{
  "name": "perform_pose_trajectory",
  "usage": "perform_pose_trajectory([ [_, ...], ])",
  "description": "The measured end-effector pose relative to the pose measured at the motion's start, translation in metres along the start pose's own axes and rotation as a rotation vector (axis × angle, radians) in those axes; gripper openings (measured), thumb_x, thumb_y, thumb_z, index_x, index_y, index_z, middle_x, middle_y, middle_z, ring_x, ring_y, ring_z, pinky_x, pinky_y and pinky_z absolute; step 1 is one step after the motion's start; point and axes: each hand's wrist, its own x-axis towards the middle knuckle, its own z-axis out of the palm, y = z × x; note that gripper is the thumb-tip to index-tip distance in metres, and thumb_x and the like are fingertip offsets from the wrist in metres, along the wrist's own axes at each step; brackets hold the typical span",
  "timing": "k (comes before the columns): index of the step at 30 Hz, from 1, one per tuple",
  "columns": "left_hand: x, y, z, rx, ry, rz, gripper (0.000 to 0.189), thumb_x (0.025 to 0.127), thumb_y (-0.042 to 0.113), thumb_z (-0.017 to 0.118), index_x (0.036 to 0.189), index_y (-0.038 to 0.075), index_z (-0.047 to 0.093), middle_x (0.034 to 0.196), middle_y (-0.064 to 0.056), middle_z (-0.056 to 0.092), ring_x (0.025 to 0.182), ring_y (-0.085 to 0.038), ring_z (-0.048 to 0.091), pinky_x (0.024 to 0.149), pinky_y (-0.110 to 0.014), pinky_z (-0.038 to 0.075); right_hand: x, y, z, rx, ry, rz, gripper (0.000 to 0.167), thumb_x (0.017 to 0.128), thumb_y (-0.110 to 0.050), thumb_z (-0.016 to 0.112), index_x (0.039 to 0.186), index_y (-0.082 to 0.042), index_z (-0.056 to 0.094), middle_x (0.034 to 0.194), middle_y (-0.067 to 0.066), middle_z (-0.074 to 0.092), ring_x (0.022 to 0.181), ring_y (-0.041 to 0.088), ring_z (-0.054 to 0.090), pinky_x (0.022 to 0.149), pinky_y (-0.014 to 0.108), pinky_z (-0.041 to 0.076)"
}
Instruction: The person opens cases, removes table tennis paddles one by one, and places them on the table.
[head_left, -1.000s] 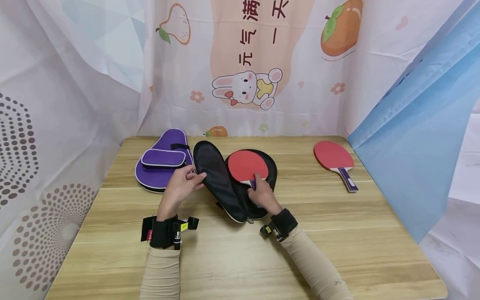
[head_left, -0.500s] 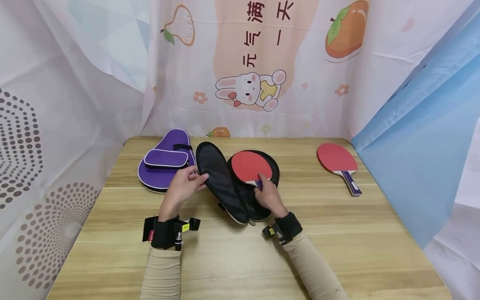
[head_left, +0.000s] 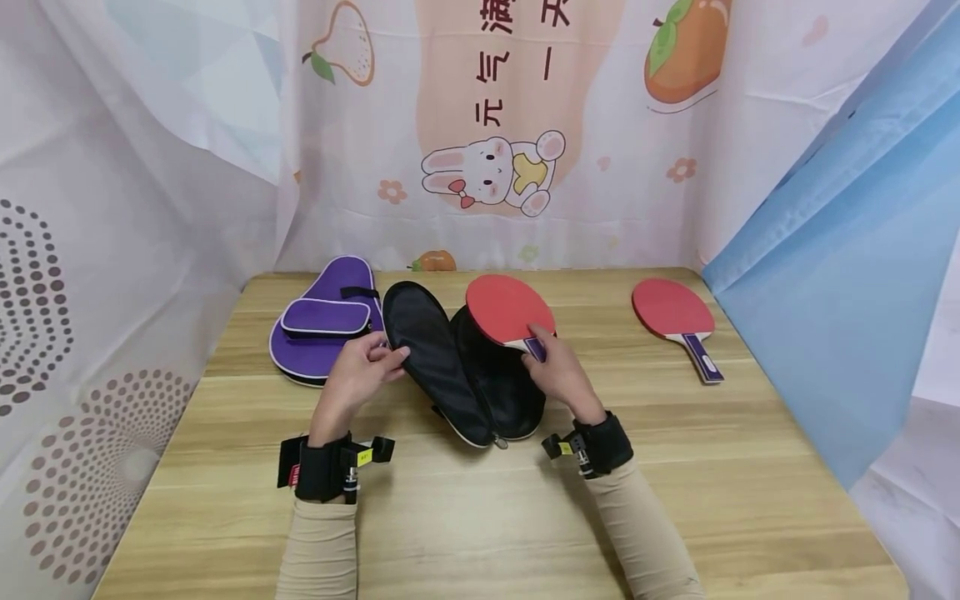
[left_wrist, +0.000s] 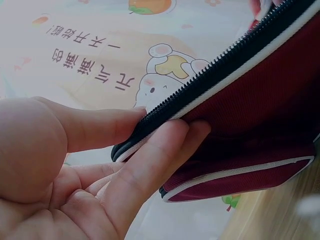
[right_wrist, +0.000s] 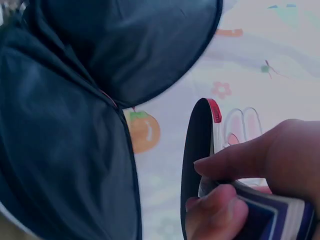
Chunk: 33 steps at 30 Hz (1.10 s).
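My left hand (head_left: 362,372) pinches the edge of the raised flap of an unzipped paddle case (head_left: 423,350), black inside. Seen from the left wrist, the case's outside (left_wrist: 260,110) is dark red with white piping and a zipper along the rim. A red table tennis paddle (head_left: 510,308) is in my right hand (head_left: 558,371), gripped near the top of its purple handle with a finger on the red face. In the head view it overlaps the case's far right part; in the right wrist view the paddle (right_wrist: 195,145) appears edge-on, apart from the black lining (right_wrist: 70,150).
A purple paddle case (head_left: 322,354) with a small pocket lies at the table's back left. Another red paddle (head_left: 672,308) with a purple handle lies at the back right. Printed curtains (head_left: 360,208) hang behind and beside the wooden table (head_left: 450,525).
My right hand has lifted the paddle off the case's lining and moved it up and to the right. The left hand keeps its pinch on the flap.
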Motion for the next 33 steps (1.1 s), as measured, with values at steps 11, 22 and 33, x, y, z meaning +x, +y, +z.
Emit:
perform_pose_trajectory([
  [11,-0.001,-0.002,0.001,0.004,0.010,0.007,0.020,0.098,0.011,0.063,0.110,-0.003,0.058,0.084,-0.008,0.067,0.085,-0.017,0.071,0.080,-0.027,0.060,0.006,0.032,-0.036,0.079,-0.054,0.116,0.062,0.099,-0.014,0.057,0.156,-0.012,0.032,0.122,0.028,0.052,0.048,0.018,0.049,0.044,0.031,0.046],
  [22,-0.002,-0.001,-0.002,0.000,0.026,0.010,0.022,0.098,0.011,0.063,0.114,-0.003,0.060,0.084,-0.006,0.068,0.084,-0.011,0.071,0.080,-0.024,0.060,0.023,0.076,-0.056,0.069,-0.051,0.178,0.064,0.100,-0.015,0.054,0.157,-0.010,0.026,0.128,0.033,0.048,0.055,0.018,0.051,0.048,0.030,0.047],
  [33,0.001,-0.003,-0.002,0.025,0.015,0.024,0.018,0.098,0.010,0.062,0.108,-0.005,0.058,0.083,-0.006,0.069,0.083,-0.012,0.071,0.079,-0.025,0.060,0.026,0.112,-0.071,0.084,-0.062,0.199,0.065,0.101,-0.014,0.052,0.159,-0.010,0.021,0.140,0.034,0.042,0.056,0.020,0.051,0.050,0.032,0.047],
])
